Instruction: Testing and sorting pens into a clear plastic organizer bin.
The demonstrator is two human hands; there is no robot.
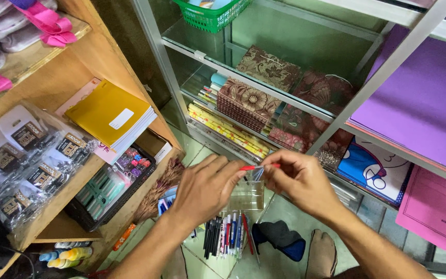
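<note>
My left hand [205,188] holds a small clear plastic box [245,195] in front of me, fingers curled around its left side. My right hand [303,181] pinches a red pen [256,167] at the box's top edge; the pen lies level between the two hands. Several more pens show inside or just behind the box, partly hidden by my fingers. On the tiled floor below lies a row of several pens [228,235] in black, red and blue.
A wooden shelf at left carries a yellow notebook stack [112,116], bagged clips [24,165] and a black basket of stationery [109,188]. A glass-shelved metal cabinet [264,103] holds patterned boxes and purple paper [424,98]. A dark cloth [280,237] and my foot [321,256] are on the floor.
</note>
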